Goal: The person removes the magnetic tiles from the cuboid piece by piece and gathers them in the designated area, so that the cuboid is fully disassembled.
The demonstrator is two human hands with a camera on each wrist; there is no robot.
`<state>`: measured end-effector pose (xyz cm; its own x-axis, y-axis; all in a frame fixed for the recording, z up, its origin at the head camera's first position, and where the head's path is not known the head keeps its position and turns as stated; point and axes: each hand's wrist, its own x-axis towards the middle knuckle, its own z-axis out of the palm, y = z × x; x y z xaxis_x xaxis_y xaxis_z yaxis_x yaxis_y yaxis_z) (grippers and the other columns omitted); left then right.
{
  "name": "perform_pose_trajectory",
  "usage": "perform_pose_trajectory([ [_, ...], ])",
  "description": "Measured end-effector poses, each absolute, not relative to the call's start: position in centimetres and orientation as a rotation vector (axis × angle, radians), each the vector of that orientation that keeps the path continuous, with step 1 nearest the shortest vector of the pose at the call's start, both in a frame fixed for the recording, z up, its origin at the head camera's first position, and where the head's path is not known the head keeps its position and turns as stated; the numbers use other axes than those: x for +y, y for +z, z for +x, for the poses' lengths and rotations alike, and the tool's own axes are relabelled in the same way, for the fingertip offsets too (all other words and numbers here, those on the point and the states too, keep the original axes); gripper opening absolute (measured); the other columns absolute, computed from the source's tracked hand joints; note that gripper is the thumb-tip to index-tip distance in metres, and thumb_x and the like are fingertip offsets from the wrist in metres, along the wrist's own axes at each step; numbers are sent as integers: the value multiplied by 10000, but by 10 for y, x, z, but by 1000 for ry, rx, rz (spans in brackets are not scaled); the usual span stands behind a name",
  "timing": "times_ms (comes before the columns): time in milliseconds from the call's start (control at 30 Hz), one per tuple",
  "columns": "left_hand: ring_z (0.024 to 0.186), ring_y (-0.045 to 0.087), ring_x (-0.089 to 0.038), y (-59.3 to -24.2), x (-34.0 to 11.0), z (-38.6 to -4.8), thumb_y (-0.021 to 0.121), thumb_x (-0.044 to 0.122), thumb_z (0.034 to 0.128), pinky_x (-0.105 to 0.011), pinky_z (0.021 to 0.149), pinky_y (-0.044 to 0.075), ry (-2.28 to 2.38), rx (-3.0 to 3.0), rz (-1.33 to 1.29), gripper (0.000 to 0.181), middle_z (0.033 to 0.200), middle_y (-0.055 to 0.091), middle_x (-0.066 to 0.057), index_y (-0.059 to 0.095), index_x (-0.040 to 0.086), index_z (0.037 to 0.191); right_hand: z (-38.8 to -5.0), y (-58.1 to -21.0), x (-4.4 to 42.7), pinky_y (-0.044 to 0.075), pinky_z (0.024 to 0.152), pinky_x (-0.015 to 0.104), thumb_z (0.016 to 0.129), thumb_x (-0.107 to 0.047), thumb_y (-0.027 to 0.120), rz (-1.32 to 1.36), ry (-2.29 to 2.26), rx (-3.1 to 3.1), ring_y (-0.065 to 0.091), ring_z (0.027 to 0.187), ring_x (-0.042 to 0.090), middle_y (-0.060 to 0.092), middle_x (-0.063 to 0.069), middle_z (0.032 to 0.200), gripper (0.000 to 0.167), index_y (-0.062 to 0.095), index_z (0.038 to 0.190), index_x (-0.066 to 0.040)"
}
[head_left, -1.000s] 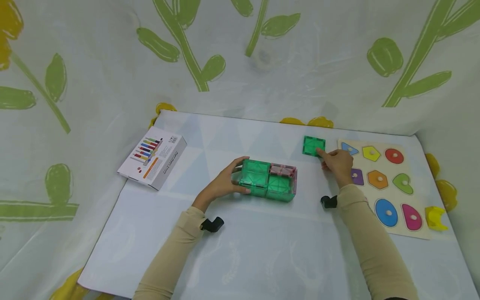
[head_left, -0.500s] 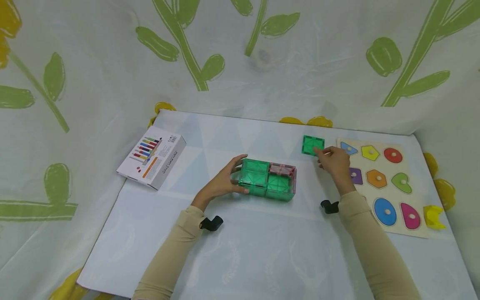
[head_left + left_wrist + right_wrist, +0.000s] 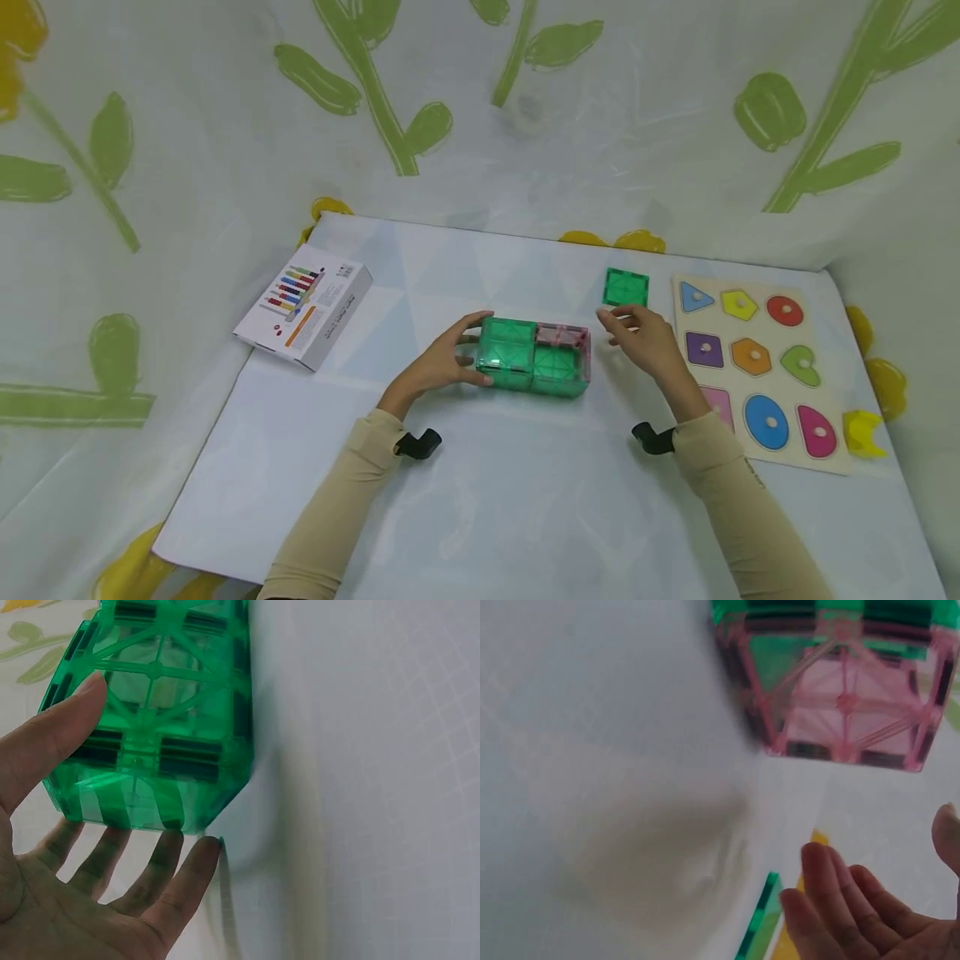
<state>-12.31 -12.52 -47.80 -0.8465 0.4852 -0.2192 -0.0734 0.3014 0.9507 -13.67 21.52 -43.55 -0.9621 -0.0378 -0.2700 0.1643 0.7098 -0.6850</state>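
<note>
A box-shaped block of see-through green magnetic tiles [image 3: 508, 357] lies on the table, with pink tiles [image 3: 564, 335] at its right end. My left hand [image 3: 433, 367] holds the left end, thumb on the near side; in the left wrist view the other fingers [image 3: 157, 877] meet the end's lower edge. Just right of the block, my right hand [image 3: 649, 342] hovers with loosely bent fingers and nothing between them. A loose square green tile [image 3: 626, 287] lies flat beyond its fingertips. The right wrist view shows the block's pink end [image 3: 846, 701] above that hand.
A white box with an abacus picture [image 3: 303, 306] lies at the table's left edge. On the right is a wooden shape-puzzle board [image 3: 738, 385] with knobbed pieces, and a yellow notched piece [image 3: 862, 433] beside it. A printed curtain [image 3: 600, 167] rises behind the table.
The right hand has let go of the loose green tile and moved left and nearer, towards the block. The tile stays in place. The left hand keeps its hold.
</note>
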Motion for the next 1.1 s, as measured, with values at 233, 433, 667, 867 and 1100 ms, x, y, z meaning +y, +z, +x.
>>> perform_pose_trajectory([
  [233,1440,382,-319,-478,-125,-119,934,103,681,-539,1140,439,1518,2159,373,1085,1609,317,-17,323,317,1551,-124,-432,203,511,1027,580,1005,-599,470,-64,-985,2602,544,1323,434,550,282,1430,779,449,1462,31],
  [433,1529,272,-331,-478,-125,-118,909,80,714,-551,1162,410,1548,2109,381,1070,1642,283,-58,293,289,1563,-116,-426,186,510,1028,586,990,-535,558,-116,-889,2584,540,1328,444,513,279,1469,776,402,1491,37],
  [667,1558,204,-350,-475,-123,-118,887,54,733,-550,1092,481,1563,2073,384,1067,1666,230,-92,265,265,1574,-115,-425,172,568,926,529,995,-424,598,-120,-829,2622,696,1062,388,594,323,1347,611,537,1344,73],
  [867,1555,214,-354,-473,-123,-119,883,48,737,-538,1085,491,1554,2088,367,1058,1667,228,-91,270,270,1571,-119,-431,168,558,683,365,996,-330,601,-125,-830,2677,685,758,246,667,307,1205,389,652,1046,52],
  [1100,1561,203,-327,-474,-122,-118,884,51,738,-544,1108,469,1574,2056,364,1054,1664,239,-58,275,271,1569,-118,-439,168,411,571,278,1005,-295,561,-80,-806,2689,529,722,234,610,146,807,339,628,902,21],
])
